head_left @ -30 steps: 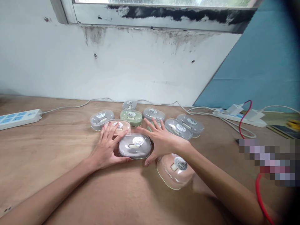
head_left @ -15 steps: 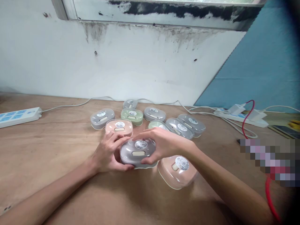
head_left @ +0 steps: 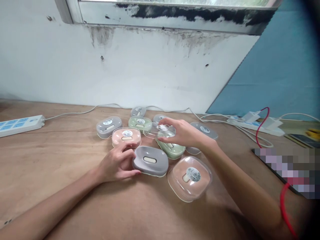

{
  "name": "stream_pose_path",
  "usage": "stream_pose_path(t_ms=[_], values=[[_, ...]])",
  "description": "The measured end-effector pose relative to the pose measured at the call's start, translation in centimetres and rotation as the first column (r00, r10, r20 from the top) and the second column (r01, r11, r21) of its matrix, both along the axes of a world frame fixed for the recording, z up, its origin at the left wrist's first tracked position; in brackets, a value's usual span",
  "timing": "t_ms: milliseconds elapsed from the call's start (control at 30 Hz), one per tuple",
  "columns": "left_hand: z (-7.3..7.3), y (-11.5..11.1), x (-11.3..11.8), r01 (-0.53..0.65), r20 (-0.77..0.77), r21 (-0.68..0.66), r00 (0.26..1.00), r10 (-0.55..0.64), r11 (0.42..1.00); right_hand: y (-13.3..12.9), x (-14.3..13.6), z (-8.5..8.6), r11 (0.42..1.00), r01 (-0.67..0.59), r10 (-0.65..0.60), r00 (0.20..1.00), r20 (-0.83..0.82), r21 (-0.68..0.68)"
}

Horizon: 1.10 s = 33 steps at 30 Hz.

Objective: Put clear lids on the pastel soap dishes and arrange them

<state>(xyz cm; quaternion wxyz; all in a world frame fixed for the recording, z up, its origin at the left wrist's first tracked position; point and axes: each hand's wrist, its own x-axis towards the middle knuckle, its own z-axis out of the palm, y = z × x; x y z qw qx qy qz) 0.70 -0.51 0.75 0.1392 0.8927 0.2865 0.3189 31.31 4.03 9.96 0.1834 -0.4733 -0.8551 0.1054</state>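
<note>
A grey oval box sits uncovered on the table, its pale centre slot showing. My left hand grips its left side between thumb and fingers. Above and behind it, my right hand holds a clear lid with a round sticker, pinched between thumb and fingers. Below the right hand lies a green box, partly hidden by it. A pink box under a clear cover is to the right of the grey one, and another pink box is behind my left hand.
More covered boxes stand behind: a grey one, a green one and several others. White power strips lie at the left and right, with cables along the wall. A red cable runs down the right side.
The clear lid has come off the grey box and moved up and back in my right hand. My left hand has stayed at the box's left side.
</note>
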Motion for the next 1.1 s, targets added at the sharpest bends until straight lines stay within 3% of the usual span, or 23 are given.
stream_pose_path(t_ms=[167, 267, 400, 500, 633, 800, 933, 1100], values=[[-0.3, -0.3, 0.2, 0.071, -0.055, -0.108, 0.995, -0.077, 0.992, 0.4, 0.0, -1.5, 0.996, -0.07, 0.061, 0.989, 0.137, 0.063], [-0.3, -0.5, 0.3, 0.067, -0.02, -0.094, 0.997, -0.069, 0.993, -0.9, -1.5, -1.2, 0.985, -0.146, 0.139, 0.987, 0.074, 0.092], [0.1, -0.8, 0.6, 0.038, 0.046, 0.041, 0.998, -0.04, 0.998, -3.2, -4.2, -1.0, 0.91, -0.378, 0.373, 0.926, -0.058, -0.173], [0.3, -0.8, 0.5, 0.012, 0.053, 0.081, 0.998, -0.016, 0.997, -3.9, -5.6, -1.5, 0.889, -0.4, 0.407, 0.913, -0.018, -0.225], [0.4, 0.1, -0.4, -0.062, -0.02, 0.14, 0.998, 0.066, 0.988, -3.7, -5.6, -1.8, 0.915, -0.37, 0.383, 0.922, 0.057, -0.16], [0.0, 2.3, -2.4, -0.415, -0.027, 0.119, 0.907, 0.42, 0.902, -2.8, -3.9, -0.8, 0.965, -0.245, 0.253, 0.963, 0.094, -0.088], [-0.2, 3.0, -3.0, -0.457, -0.119, 0.01, 0.883, 0.455, 0.889, -0.9, -1.8, -0.9, 0.997, -0.077, 0.077, 0.997, 0.015, 0.012], [-0.2, 2.5, -2.3, -0.461, -0.052, -0.048, 0.887, 0.459, 0.886, 1.6, 0.1, -2.2, 0.996, 0.036, -0.038, 0.999, 0.022, 0.08]])
